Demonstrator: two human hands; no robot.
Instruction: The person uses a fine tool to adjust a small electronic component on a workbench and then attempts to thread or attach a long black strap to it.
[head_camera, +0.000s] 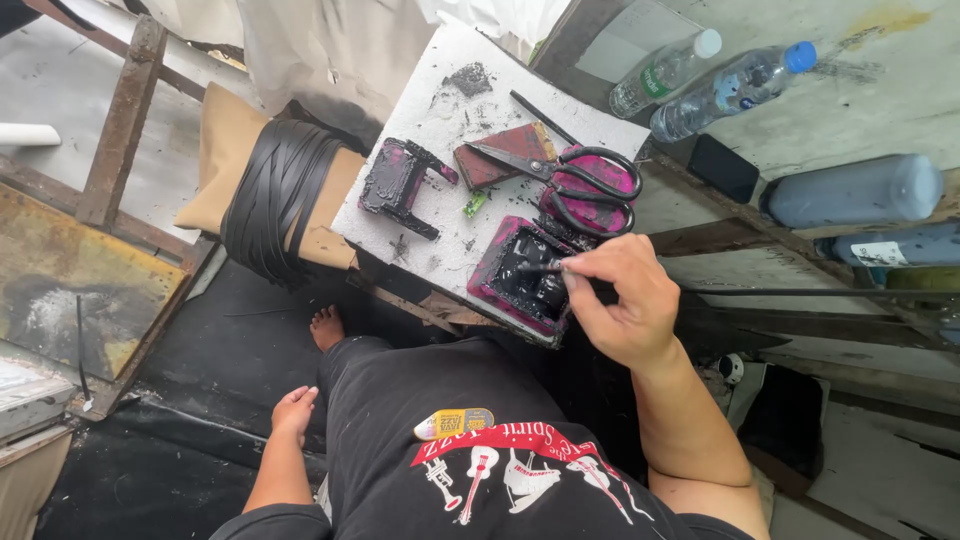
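Now right hand (620, 300) pinches thin brush (545, 268), black-smeared tray (515, 275).

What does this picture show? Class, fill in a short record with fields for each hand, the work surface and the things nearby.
Right hand: fingers pinch a thin dark stick, its tip in the pink tray of black paste
Left hand: empty, resting low by the knee
Work surface: white board, stained black
On the board: black-handled scissors, second pink-stained holder
To the right: two clear plastic bottles
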